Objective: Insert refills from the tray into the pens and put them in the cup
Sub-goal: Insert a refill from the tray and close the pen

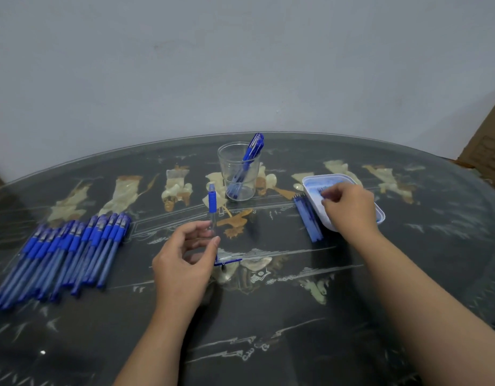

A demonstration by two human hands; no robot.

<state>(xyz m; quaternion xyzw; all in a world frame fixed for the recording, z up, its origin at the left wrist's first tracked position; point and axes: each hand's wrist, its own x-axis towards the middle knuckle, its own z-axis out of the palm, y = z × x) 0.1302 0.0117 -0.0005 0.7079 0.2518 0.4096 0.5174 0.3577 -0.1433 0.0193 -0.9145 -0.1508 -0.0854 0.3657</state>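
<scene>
Pen barrel (212,211) stood upright at mid-tabletop, pinched between thumb and fingertips of the left hand (185,257). Right hand (350,208) lay in the tray (310,181) near the right edge, fingers (332,201) curled, grip too blurred to tell.

Dim, bluish light; motion blur, wide-angle distortion.

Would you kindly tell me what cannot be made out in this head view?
Tray contents: the right hand covers most of them and blur hides the rest; whether its fingers hold a refill is unclear.
Pile of pens at left: overlapping and blurred, so uncountable.
Pen barrel in the left hand: its clear lower part is too blurred to show any refill.
</scene>
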